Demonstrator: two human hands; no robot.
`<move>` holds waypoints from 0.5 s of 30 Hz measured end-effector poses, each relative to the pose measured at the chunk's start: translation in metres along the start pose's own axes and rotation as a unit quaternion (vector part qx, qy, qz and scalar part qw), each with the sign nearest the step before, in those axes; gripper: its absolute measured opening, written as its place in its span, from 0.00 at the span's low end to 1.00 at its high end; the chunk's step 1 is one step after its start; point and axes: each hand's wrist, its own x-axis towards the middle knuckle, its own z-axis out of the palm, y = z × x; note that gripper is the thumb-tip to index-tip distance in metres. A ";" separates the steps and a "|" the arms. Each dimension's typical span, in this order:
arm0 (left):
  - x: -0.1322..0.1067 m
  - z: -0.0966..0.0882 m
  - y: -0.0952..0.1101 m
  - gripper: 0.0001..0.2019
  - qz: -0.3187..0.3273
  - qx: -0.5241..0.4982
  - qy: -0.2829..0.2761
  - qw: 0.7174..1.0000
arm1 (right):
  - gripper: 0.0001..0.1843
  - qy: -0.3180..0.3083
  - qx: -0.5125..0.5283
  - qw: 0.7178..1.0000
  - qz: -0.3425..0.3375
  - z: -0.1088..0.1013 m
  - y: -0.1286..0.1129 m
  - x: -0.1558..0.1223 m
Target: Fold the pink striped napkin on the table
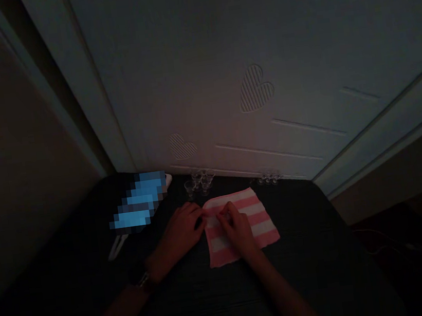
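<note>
A pink and white striped cloth [255,214] lies flat on a dark table [317,258]. My left hand [182,232] rests at the cloth's left edge, fingers curled onto its upper left corner. My right hand [238,229] lies on top of the cloth, fingers bent and pinching the fabric near the same corner. The dim light hides the fingertips' exact grip. A watch [145,280] is on my left wrist.
Several small clear glasses [199,181] stand behind the cloth near the wall, with more small glasses [269,177] to the right. A glowing blue blurred screen [139,204] sits at the left. A pale panel with heart reliefs [255,89] rises behind the table.
</note>
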 end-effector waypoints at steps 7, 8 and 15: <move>0.000 0.000 0.000 0.08 -0.023 -0.011 -0.008 1.000 | 0.09 0.032 0.065 0.997 0.032 -0.002 0.005 0.002; 0.000 -0.001 0.001 0.08 -0.021 -0.015 -0.007 1.000 | 0.09 0.036 0.078 0.996 0.033 -0.002 0.006 0.002; 0.001 0.000 0.000 0.09 -0.013 -0.032 -0.016 0.999 | 0.08 0.025 0.109 0.993 0.029 -0.002 0.007 0.003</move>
